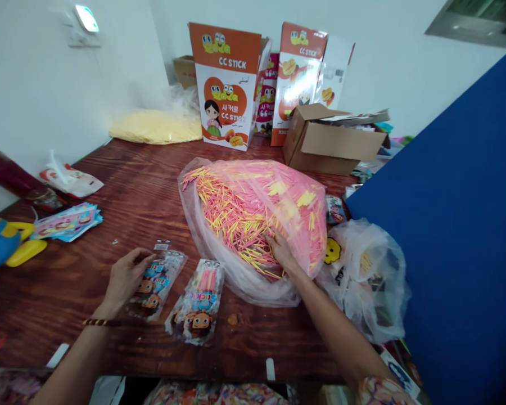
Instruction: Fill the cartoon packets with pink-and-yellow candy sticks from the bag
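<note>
A large clear plastic bag [219,247] full of pink and yellow sticks [240,208] lies open in the middle of the wooden table [143,191]. My right hand [281,250] reaches into the bag's mouth, its fingers buried among the sticks. My left hand [126,275] rests curled on a printed clear packet [158,278] lying flat on the table. A second packet [198,304], with pink sticks inside, lies just right of it.
Orange CC STICK cartons [225,84] and an open brown box [329,138] stand at the back. A stack of printed packets [67,222] and a yellow and blue toy [4,242] lie left. A crumpled clear bag [366,275] and a blue panel [459,225] are right.
</note>
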`<state>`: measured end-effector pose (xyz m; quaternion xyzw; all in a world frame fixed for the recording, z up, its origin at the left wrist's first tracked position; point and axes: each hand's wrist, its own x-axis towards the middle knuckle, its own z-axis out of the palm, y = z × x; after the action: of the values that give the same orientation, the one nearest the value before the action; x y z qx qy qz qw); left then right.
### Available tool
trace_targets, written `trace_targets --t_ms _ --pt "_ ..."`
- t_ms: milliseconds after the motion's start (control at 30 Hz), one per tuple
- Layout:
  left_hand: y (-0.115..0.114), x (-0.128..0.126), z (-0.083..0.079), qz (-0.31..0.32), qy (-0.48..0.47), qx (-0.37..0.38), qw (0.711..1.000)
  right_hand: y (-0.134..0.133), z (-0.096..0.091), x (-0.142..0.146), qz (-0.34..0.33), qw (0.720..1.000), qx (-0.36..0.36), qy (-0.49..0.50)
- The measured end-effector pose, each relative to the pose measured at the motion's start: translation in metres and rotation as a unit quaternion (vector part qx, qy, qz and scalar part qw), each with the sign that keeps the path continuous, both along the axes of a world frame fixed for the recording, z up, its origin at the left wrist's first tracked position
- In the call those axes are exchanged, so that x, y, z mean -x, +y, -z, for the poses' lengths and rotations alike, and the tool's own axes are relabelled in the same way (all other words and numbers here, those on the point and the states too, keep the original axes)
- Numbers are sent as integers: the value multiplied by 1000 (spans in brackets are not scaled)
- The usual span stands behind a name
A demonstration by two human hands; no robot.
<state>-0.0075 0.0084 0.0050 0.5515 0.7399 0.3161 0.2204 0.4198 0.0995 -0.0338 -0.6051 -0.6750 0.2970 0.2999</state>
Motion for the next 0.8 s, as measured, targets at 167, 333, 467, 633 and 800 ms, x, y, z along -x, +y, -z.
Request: trace_targets --t_ms 167,333,467,633,800 --pt "-1 3 -6 -19 -16 -2 1000 1 -15 -1 33 993 -14 110" --pt "-2 3 -7 -2 -27 1 1000 -7 -13 1 34 988 4 148" --pt "2 3 -10 -3 -51 3 999 -7 -11 6 38 988 12 148" --pt "4 4 -23 -21 -126 0 992 4 -29 -10 25 992 -9 124" --pt "6 8 -20 -39 -205 22 978 3 -34 -31 -46 997 -1 -58"
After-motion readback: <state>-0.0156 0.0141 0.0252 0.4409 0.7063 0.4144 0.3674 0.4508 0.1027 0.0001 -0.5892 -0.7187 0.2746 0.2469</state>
